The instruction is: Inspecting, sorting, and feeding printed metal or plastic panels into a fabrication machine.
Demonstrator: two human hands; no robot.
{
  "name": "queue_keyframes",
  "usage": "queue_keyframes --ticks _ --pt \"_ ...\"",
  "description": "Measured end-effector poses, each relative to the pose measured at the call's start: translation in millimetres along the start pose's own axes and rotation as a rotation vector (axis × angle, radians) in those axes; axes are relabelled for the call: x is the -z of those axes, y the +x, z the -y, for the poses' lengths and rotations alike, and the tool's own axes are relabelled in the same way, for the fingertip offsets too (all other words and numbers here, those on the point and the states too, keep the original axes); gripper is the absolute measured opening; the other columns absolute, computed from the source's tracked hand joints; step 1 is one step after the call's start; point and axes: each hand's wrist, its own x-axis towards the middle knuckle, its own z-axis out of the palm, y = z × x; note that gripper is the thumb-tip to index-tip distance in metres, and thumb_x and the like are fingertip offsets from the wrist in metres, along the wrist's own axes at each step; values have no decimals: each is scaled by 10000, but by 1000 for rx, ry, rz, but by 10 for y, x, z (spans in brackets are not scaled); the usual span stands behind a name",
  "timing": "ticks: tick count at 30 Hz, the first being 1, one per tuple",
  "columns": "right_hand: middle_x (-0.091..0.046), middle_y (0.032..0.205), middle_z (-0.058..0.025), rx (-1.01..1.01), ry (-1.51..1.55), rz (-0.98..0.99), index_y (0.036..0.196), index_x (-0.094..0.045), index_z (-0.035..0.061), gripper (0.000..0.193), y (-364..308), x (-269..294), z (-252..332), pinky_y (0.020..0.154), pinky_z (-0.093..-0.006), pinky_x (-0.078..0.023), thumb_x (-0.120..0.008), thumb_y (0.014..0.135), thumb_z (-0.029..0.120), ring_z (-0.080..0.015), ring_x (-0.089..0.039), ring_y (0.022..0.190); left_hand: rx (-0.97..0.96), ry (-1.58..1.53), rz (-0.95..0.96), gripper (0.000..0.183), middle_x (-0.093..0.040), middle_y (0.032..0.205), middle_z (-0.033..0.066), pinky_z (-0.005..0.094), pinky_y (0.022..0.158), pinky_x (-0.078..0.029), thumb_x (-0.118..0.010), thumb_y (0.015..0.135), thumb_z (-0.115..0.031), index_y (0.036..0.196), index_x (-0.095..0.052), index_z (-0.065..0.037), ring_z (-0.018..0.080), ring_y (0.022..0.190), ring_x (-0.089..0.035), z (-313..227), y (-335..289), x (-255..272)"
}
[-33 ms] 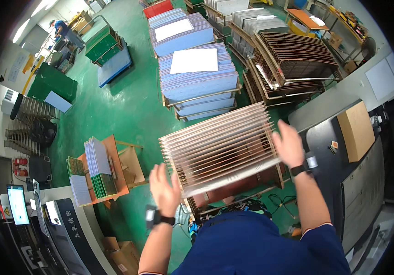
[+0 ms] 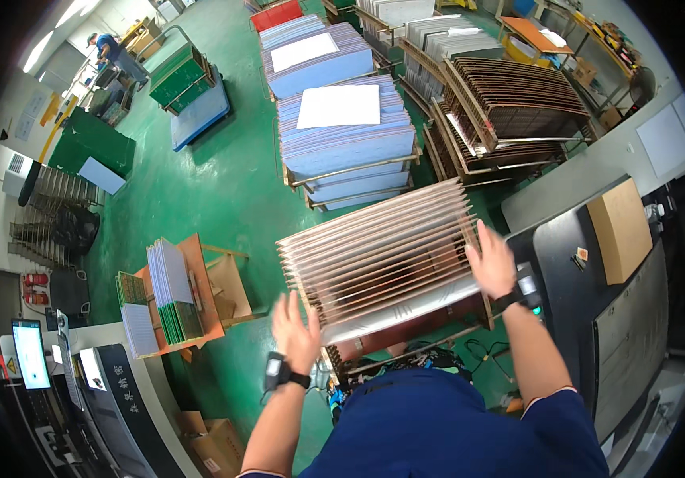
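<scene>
In front of me stands a slotted rack (image 2: 474, 231) holding several thin copper-edged panels (image 2: 382, 255), upright in parallel rows. A pale, shiny panel (image 2: 398, 309) is the nearest of them. My left hand (image 2: 294, 334) is at the rack's near left corner, fingers stretched and thumb apart, with nothing in it. At the right end, my right hand (image 2: 493, 261) is open beside the rack's side rail, thumb toward the panels. Whether either hand touches the rack or a panel I cannot tell. Both wrists wear dark bands with small devices.
Racks of blue-white boards (image 2: 346, 147) stand ahead, with brown panel racks (image 2: 514, 99) to their right. A wooden stand (image 2: 207, 299) with boards is at left. On the right is a dark machine top (image 2: 557, 247) bearing a cardboard box (image 2: 620, 231). Far left, another person (image 2: 111, 54) works.
Both hands have moved inward, closer to the ends of the rack. The right hand has also come slightly nearer to me. The panels look unmoved.
</scene>
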Motion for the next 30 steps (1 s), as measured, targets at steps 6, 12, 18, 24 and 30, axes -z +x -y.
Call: queue_keyframes --ticks 6,12,18,24,30 --pt "-475 1231 -217 -196 456 -101 1294 -390 32 454 172 -217 -44 957 -375 -353 -415 921 289 -351 -452 1136 289 -522 -85 510 -407 1263 263 393 994 -310 -479 892 -204 1288 -328 80 350 1174 -409 80 -26 -247" --pt "-476 1261 -181 -380 873 -10 1284 -407 18 469 216 -418 -326 976 -309 -323 -412 937 334 -237 -437 1180 726 -1127 12 541 -377 1344 105 394 987 -286 -431 927 -333 1373 -224 -107 240 1213 -374 124 32 -338" --pt "-557 1166 -44 -612 1169 142 1321 -399 135 457 268 -169 -178 735 -221 -366 -379 934 378 -82 -486 939 920 -1415 1 510 -394 1318 74 378 956 -346 -441 928 -335 1352 -261 -115 194 1180 -372 -23 -5 -103" --pt "-562 1147 -20 -599 1283 108 1311 -398 108 442 297 -115 -187 675 -181 -335 -392 937 343 -59 -489 929 907 -1408 -80 537 -413 1320 59 435 988 -228 -430 912 -423 1349 -275 -152 176 1208 -338 -53 85 -115" --pt "-547 1181 -41 -640 1249 131 1332 -364 103 460 329 -95 -115 747 -229 -361 -385 934 332 -105 -493 1018 890 -1336 -74 508 -390 1321 65 442 1016 -206 -436 919 -392 1334 -301 -133 189 1218 -331 -27 47 -129"
